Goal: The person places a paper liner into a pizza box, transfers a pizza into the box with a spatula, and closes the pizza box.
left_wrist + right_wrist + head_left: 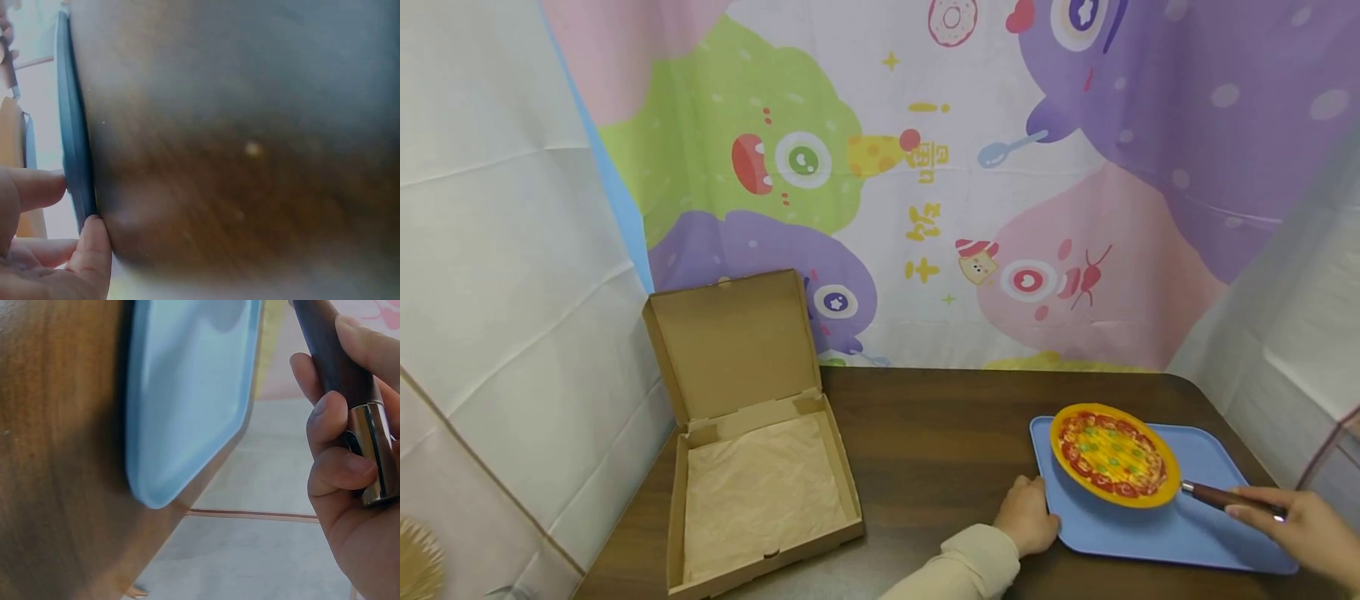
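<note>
My right hand grips a dark brown handle with a metal end cap. The handle runs to the edge of a round pizza with an orange-yellow rim, red slices, yellow topping and green bits. The pizza is held tilted above a blue tray; whatever supports it underneath is mostly hidden. On the tray's near left corner, my left hand pinches the edge between thumb and fingers. To the left stands an open cardboard pizza box, lined with crumpled brown paper.
Everything stands on a dark wooden table, and brown tabletop lies between box and tray. A cartoon-printed cloth hangs behind. Pale sheets close in the left and right sides.
</note>
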The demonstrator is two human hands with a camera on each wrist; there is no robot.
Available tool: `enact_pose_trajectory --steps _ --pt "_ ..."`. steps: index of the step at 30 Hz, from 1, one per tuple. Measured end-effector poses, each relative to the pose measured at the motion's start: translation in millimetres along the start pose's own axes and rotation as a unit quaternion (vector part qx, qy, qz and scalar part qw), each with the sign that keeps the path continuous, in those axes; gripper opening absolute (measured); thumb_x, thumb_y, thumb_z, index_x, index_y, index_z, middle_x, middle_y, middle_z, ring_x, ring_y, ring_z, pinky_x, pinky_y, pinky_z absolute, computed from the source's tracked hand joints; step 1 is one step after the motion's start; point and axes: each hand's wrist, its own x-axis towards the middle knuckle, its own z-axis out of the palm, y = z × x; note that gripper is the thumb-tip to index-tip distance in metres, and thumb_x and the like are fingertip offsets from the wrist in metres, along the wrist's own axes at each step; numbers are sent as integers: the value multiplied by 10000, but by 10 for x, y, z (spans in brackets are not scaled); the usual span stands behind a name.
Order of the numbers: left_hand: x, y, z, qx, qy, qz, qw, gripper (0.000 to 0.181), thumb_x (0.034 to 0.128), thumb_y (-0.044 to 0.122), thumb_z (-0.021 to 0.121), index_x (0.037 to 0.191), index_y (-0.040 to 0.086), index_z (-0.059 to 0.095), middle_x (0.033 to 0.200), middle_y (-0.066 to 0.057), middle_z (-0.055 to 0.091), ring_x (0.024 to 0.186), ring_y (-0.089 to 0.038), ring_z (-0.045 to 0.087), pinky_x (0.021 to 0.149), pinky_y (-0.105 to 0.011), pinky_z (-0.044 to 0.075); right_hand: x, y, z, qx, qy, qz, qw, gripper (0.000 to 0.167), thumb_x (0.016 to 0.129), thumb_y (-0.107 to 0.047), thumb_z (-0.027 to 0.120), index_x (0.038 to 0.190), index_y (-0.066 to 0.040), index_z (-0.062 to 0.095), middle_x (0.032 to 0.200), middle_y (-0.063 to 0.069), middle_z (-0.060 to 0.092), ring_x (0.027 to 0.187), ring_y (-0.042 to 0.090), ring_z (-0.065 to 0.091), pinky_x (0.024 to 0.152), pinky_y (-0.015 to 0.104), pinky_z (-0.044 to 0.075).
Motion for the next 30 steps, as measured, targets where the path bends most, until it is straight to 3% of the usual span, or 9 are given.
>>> enact_pose_trajectory --steps 6,9,13,18,22,30 --pt "12 -35 -29 36 -154 210 9997 581 788 234 755 1326 84 594 1102 -49 611 1022 -141 605 905 -238 504 55 -54 -45 54 376 -504 9980 373 842 -172 756 988 164 685 734 143 646 472 4 291 406 236 283" --pt "32 -78 -54 -130 -368 405 9984 601 776 237 775 1332 101 593 1112 -26 619 1032 -105 588 905 -214 493 101 -105 -70 24 419 -658 9969 364 833 -171 764 981 153 692 728 137 645 477 -3 298 415 231 281" --pt "51 -139 -103 -400 -528 702 9953 581 770 236 787 1315 131 615 1083 6 637 998 -57 573 868 -185 488 163 -209 -121 -98 264 -578 9979 366 860 -201 743 1009 131 699 732 96 613 458 21 273 410 229 273" --pt "51 -217 -197 -609 -524 753 9939 533 816 269 752 1306 105 621 1096 -8 648 1008 -70 595 875 -190 493 243 -365 -181 -224 48 -439 9988 407 900 -256 704 1058 119 692 836 208 664 500 34 317 453 231 281" --pt "14 -270 -362 -700 -521 701 9937 531 849 285 722 1316 64 603 1145 -28 657 1071 -111 608 928 -230 496 303 -475 -202 -182 -126 -408 9989 441 920 -293 679 1094 111 683 860 218 670 529 48 348 467 237 286" --pt "-157 -422 -803 -565 -384 617 9958 593 872 356 699 1370 69 556 1338 -79 602 1263 -225 553 1042 -332 467 379 -651 -152 -154 -168 -621 9978 442 912 -299 689 1129 87 681 661 32 574 446 52 271 436 226 269"
